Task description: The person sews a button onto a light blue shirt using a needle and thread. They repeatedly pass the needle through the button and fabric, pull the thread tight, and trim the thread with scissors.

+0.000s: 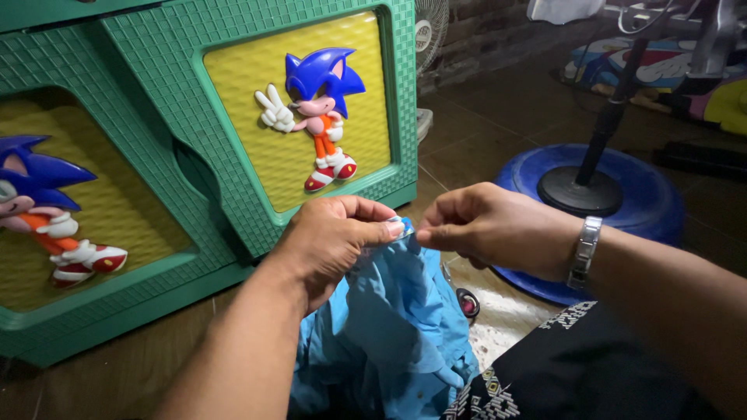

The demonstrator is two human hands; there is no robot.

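I have only one view, from the camera on the wearer's head, so no second view overlaps with it. It tilts down and forward, close over both forearms, which enter from the bottom edge and meet near the middle of the frame. The grip of the left hand and the right hand on the blue cloth sits almost dead centre, very near the lens. Beyond the grip and to its left, the green cabinet fills the frame; beyond and right lies dark floor with the fan base.
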